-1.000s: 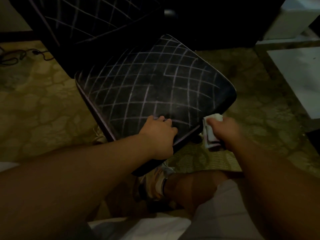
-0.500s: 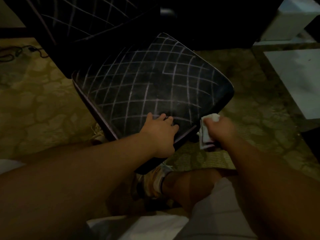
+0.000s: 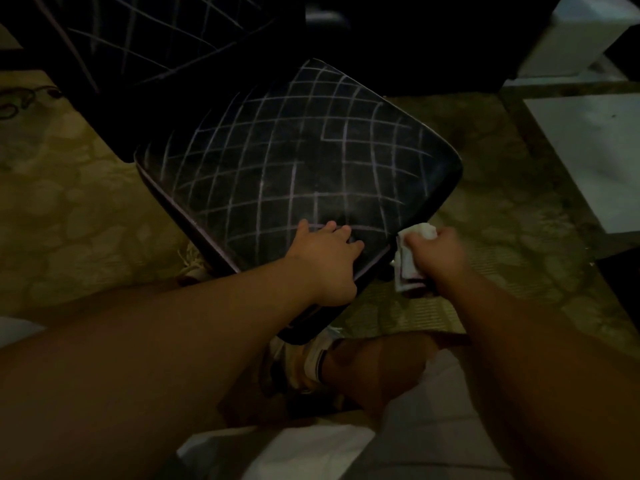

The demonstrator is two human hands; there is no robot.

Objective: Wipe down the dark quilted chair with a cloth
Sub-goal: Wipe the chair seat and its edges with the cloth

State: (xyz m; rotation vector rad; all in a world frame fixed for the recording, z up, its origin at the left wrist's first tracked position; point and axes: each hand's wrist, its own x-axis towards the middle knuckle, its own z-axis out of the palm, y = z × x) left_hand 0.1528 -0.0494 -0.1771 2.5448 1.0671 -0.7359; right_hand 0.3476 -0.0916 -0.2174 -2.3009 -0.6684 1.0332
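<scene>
The dark quilted chair seat [image 3: 301, 174] fills the middle of the frame, tilted so one corner points toward the lower centre, its pale stitching forming a diamond grid. The chair back [image 3: 145, 39] rises in the upper left. The left hand [image 3: 329, 261] rests on the seat's near edge in the centre of the frame, fingers laid forward over the quilting with the thumb out to the left; its grip is loosely spread rather than clenched. Just to its right, the right hand [image 3: 436, 258] has its grip curled round a crumpled white cloth [image 3: 408, 258], which sits against the seat's lower right edge. A patterned carpet [image 3: 69, 230] covers the floor. A shoe [image 3: 298, 362] shows at lower centre beneath the seat corner. A white surface [image 3: 595, 150] lies at the right edge.
</scene>
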